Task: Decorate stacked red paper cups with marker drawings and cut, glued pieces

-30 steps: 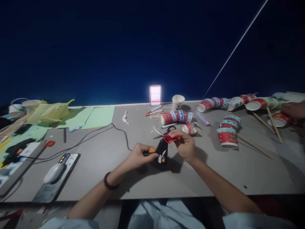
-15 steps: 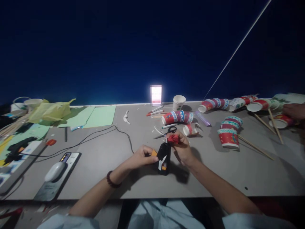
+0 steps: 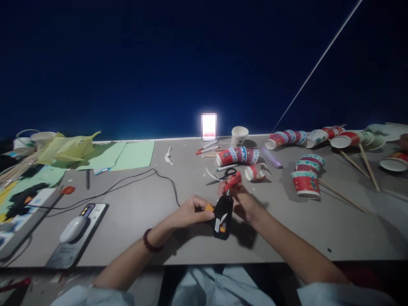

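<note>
My left hand [image 3: 194,211] is closed around a black hot glue gun [image 3: 222,216] with orange parts, thumb near its orange trigger. The gun's nozzle points away from me, up to a small red piece [image 3: 233,182] of paper or cloth. My right hand [image 3: 244,202] pinches that red piece just above the tip; whether the nozzle touches it I cannot tell. Black-handled scissors [image 3: 228,173] lie just beyond my right hand. Close by is a torn piece of red and white paper cup [image 3: 255,172].
Joined, patterned paper cups [image 3: 237,157] lie beyond the hands, others with sticks [image 3: 342,196] at right. A white cup [image 3: 239,137] stands behind. Left are a phone [image 3: 76,238], a power strip [image 3: 28,221], green paper [image 3: 134,155] and a black cord [image 3: 127,176]. Another person's hand [image 3: 404,142] shows far right.
The glue gun has shifted slightly right and toward me, and the red piece has turned in my right fingers. At far right, the other person's hand and cup moved right.
</note>
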`<state>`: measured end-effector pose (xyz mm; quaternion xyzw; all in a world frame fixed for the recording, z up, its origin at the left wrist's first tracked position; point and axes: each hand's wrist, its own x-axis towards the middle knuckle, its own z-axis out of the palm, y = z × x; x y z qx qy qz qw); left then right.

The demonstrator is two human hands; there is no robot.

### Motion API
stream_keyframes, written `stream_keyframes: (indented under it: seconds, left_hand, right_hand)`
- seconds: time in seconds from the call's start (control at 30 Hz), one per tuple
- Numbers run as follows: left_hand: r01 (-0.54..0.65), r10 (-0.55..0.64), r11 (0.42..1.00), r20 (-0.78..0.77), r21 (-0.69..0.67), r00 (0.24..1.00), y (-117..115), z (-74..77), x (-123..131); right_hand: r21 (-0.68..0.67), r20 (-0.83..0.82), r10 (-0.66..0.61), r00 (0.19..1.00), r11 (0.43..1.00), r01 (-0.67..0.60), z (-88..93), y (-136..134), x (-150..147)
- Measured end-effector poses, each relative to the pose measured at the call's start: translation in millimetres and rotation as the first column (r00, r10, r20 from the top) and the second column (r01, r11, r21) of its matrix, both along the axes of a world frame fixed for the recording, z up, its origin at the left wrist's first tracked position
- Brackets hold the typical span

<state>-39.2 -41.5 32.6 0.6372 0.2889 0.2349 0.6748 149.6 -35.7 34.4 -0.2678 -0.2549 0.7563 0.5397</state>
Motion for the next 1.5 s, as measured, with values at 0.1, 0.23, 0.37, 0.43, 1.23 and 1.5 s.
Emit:
stream_keyframes:
  seconds: [0.1,0.23,0.37,0.43,1.23,1.5]
  left_hand:
    - [-0.016,0.033,0.989,-0.116,0.146,0.993,-2,13.1,-1]
    - [-0.114,0.254,0.908,-0.313,0.403,0.915,-5,25.3,-4]
    - [-0.132,0.534,0.732,-0.443,0.668,0.720,-7,19.0,-2]
    - [-0.102,0.639,0.630,-0.439,0.770,0.631,-7,11.4,0]
    - [0.280,0.854,-0.027,-0.124,0.959,0.506,-3,-9.3,5]
    - [0.198,0.821,-0.029,-0.089,0.980,0.564,0,-9.1,2]
  right_hand:
    - [0.016,-0.004,-0.148,0.989,0.989,0.148,-2.1,15,12]
    - [0.146,0.111,-0.360,0.926,0.928,0.343,-4.8,31,26]
    - [0.517,0.313,-0.660,0.683,0.721,0.460,-14.4,29,27]
    - [0.727,0.335,-0.794,0.507,0.561,0.397,-18.0,23,24]
    - [0.889,0.267,-0.963,0.042,0.229,-0.397,-12.6,-2,7]
    - [0.871,0.251,-0.966,0.059,0.199,-0.449,-13.7,-2,12]
